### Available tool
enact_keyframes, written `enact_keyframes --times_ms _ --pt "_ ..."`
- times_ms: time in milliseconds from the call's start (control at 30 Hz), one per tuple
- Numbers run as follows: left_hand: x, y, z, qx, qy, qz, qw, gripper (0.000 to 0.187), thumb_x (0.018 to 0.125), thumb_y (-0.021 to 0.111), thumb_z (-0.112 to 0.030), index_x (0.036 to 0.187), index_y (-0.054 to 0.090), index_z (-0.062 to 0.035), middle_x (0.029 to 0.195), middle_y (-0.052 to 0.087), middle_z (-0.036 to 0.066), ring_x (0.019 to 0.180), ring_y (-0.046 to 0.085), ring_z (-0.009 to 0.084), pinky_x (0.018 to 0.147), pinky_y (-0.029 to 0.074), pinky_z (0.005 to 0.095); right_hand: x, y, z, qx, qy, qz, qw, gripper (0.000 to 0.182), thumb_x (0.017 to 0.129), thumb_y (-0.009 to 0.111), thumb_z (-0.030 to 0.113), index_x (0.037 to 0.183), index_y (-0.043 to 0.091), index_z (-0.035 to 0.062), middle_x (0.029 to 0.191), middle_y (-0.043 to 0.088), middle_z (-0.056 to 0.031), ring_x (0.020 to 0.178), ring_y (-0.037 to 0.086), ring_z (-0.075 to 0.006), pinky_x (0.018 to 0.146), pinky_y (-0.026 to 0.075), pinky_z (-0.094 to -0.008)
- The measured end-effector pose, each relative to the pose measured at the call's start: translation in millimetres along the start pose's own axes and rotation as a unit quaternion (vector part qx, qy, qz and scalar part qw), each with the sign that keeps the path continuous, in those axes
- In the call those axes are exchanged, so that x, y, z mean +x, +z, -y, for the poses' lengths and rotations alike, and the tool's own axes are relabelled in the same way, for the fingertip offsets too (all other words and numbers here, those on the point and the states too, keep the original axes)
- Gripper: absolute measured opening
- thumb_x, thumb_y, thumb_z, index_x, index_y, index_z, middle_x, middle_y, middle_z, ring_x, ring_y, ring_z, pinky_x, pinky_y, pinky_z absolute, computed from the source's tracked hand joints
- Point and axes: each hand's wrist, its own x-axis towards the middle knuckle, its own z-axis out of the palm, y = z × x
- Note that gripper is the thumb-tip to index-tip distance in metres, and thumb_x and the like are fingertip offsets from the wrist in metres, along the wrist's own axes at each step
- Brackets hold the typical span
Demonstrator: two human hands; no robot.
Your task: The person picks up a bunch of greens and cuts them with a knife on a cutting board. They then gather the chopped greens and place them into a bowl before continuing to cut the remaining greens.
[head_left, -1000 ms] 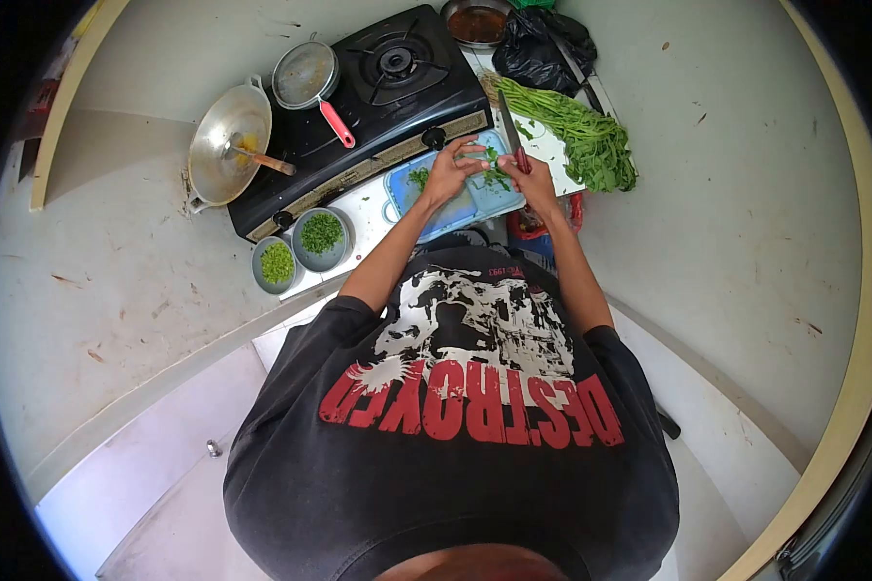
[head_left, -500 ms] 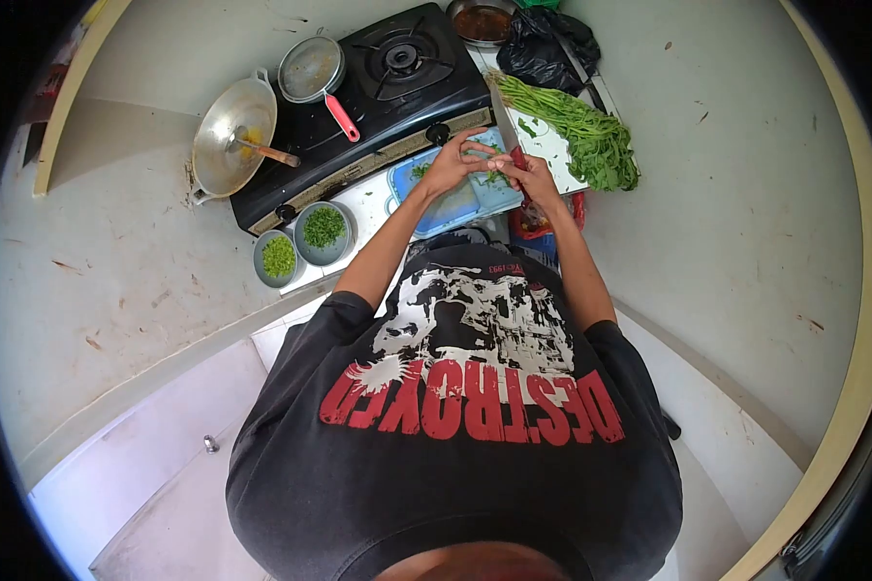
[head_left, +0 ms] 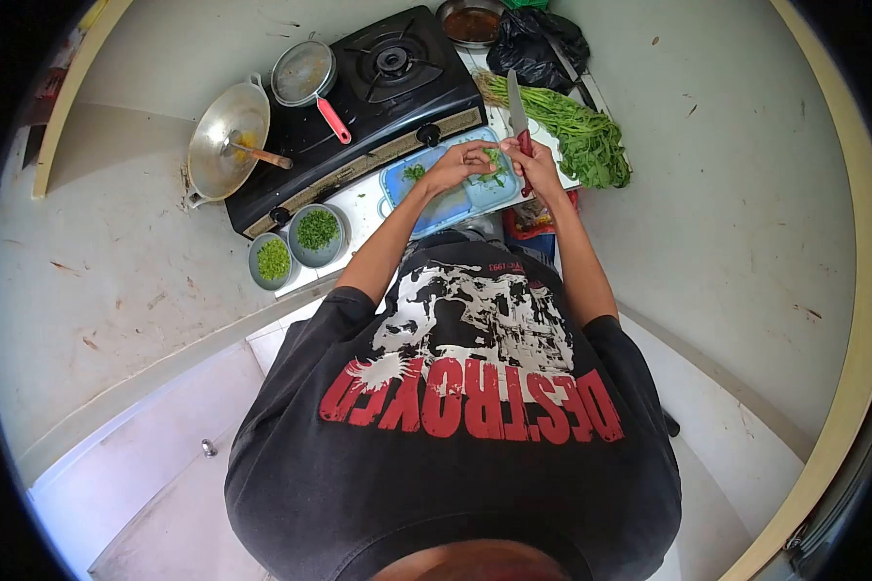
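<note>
My right hand (head_left: 538, 169) is closed round the red handle of a kitchen knife (head_left: 516, 102), its blade pointing up and away from me. My left hand (head_left: 460, 165) hovers over the right part of a blue cutting board (head_left: 446, 215), fingers curved and apart, their tips close to my right hand. Chopped green herbs (head_left: 494, 177) lie on the board beneath and beside the left fingers. Another small heap of chopped herbs (head_left: 414, 172) sits at the board's left side. Whether a bit of leaf is between my left fingertips is too small to see.
A bunch of leafy greens (head_left: 591, 145) lies on the right. Two grey bowls of chopped greens, one dark (head_left: 317, 230) and one lighter (head_left: 273, 259), stand left. Behind are a gas stove (head_left: 378, 126), a wok (head_left: 203, 155), a red-handled strainer (head_left: 303, 73) and a black plastic bag (head_left: 538, 48).
The knife blade has turned from leaning left to nearly upright, and my right hand has shifted slightly right. My left fingers have drawn a little apart from it. The whole view has shifted slightly.
</note>
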Motion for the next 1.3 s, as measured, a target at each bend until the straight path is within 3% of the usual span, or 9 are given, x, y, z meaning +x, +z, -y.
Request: enact_keyframes --times_ms 400,700,1300 --pt "4 -1 -2 0.027 -0.003 -0.038 0.999 0.027 0.086 0.075 -0.003 0.11 0.065 0.0027 0.093 0.07 0.004 0.088 0.066 0.0103 0.081 0.052 0.0247 5 -6 -8 0.01 0.015 -0.025 1.0 0.02 0.092 0.072 0.02 0.101 0.07 0.0025 0.069 0.055 0.004 0.057 0.047 -0.004 0.051 0.037 -0.0204" --pt "5 3 -3 0.021 -0.009 -0.063 0.998 0.025 0.087 0.075 -0.006 0.109 0.066 0.0026 0.093 0.07 0.004 0.084 0.065 0.0086 0.079 0.05 0.0236 7 -7 -15 0.012 0.007 -0.003 1.0 0.02 0.095 0.067 0.016 0.108 0.07 0.001 0.077 0.062 0.0007 0.057 0.049 -0.0046 0.052 0.037 -0.0199" --pt "2 -8 6 0.048 -0.034 -0.05 0.997 0.02 0.089 0.075 -0.014 0.105 0.069 -0.0029 0.089 0.069 -0.002 0.081 0.06 0.0049 0.075 0.046 0.0232 18 -8 2 0.028 -0.025 -0.031 0.999 0.021 0.097 0.065 0.017 0.106 0.066 -0.0017 0.086 0.067 -0.0044 0.06 0.046 -0.0051 0.054 0.037 -0.0203"
